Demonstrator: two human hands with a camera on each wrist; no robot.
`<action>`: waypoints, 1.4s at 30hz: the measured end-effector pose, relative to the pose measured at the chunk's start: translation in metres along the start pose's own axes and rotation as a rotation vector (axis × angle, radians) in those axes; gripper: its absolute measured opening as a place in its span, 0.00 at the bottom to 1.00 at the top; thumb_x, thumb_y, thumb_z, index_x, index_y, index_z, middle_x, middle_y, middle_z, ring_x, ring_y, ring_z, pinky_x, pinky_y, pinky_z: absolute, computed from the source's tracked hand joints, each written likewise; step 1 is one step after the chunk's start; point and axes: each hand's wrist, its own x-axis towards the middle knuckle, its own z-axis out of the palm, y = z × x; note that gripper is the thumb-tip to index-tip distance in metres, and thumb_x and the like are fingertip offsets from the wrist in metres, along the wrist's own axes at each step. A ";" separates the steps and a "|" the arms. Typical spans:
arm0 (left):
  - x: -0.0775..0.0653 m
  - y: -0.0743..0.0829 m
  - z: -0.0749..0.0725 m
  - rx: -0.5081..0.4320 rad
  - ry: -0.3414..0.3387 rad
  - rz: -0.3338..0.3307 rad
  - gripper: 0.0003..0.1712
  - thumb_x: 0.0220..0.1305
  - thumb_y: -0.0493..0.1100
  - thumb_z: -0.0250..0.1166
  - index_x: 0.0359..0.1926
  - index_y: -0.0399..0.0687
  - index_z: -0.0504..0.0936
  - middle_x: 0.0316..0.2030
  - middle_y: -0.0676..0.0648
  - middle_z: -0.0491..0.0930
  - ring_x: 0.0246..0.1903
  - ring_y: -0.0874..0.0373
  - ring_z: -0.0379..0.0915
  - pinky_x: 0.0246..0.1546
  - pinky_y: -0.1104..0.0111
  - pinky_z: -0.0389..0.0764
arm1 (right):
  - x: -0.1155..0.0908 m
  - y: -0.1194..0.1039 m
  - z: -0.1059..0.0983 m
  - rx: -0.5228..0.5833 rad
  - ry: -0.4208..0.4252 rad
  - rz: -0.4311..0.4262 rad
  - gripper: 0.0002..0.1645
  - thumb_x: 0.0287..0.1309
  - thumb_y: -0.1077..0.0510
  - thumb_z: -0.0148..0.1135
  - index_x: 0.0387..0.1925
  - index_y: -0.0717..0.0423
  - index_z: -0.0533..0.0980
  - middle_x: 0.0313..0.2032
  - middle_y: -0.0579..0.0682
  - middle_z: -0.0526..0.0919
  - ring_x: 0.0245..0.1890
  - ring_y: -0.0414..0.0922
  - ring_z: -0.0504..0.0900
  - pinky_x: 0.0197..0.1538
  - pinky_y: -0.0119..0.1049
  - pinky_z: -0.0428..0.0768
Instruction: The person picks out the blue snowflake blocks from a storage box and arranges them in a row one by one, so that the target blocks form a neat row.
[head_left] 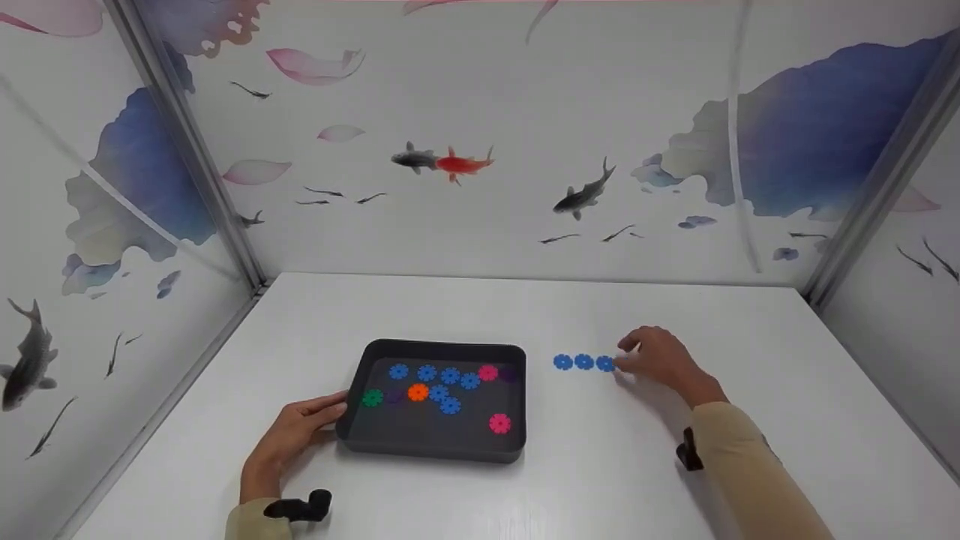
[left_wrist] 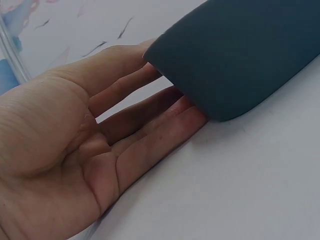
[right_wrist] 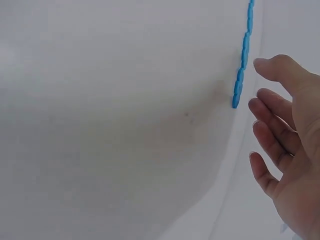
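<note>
A dark grey rectangular tray (head_left: 431,451) stands on the white table. Inside lie notched plastic snowflake discs: several blue ones (head_left: 450,376), pink ones, an orange disc (head_left: 418,392), a green disc (head_left: 373,398) and dark purple ones. My left hand (head_left: 296,431) touches the tray's left side, its fingers fairly straight against the dark wall (left_wrist: 235,60) in the left wrist view. To the tray's right is a straight row of three blue discs (head_left: 584,361). My right hand (head_left: 664,364) is at the row's right end, fingers loosely bent, nothing between them; the right wrist view shows the blue row (right_wrist: 241,80) edge-on beside the fingertips.
The white table (head_left: 600,480) is bounded by a back wall (head_left: 480,225) printed with fish and petals. Similar printed panels stand left and right, with metal posts (head_left: 202,165) at the corners. Dark straps with small devices (head_left: 300,508) sit on both wrists.
</note>
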 end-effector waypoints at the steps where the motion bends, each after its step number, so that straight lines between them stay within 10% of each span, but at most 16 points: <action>1: 0.000 0.000 0.000 -0.007 0.005 -0.003 0.32 0.65 0.52 0.68 0.66 0.43 0.76 0.70 0.39 0.70 0.66 0.48 0.72 0.63 0.60 0.80 | 0.000 -0.004 0.000 0.024 0.005 -0.005 0.24 0.60 0.50 0.69 0.51 0.62 0.81 0.49 0.61 0.84 0.50 0.56 0.79 0.54 0.52 0.83; 25: -0.001 -0.002 -0.001 0.002 0.000 0.011 0.32 0.66 0.52 0.68 0.66 0.42 0.76 0.70 0.37 0.69 0.65 0.48 0.74 0.59 0.61 0.82 | 0.008 -0.137 0.042 0.308 0.061 -0.269 0.22 0.60 0.51 0.71 0.55 0.51 0.81 0.47 0.54 0.86 0.44 0.47 0.82 0.46 0.41 0.85; 42: -0.001 0.000 0.000 -0.008 0.015 0.005 0.32 0.65 0.52 0.69 0.65 0.44 0.77 0.69 0.39 0.71 0.65 0.49 0.74 0.60 0.60 0.82 | 0.001 -0.187 0.088 0.390 -0.083 -0.240 0.24 0.60 0.51 0.71 0.56 0.56 0.80 0.47 0.54 0.85 0.41 0.43 0.80 0.46 0.36 0.85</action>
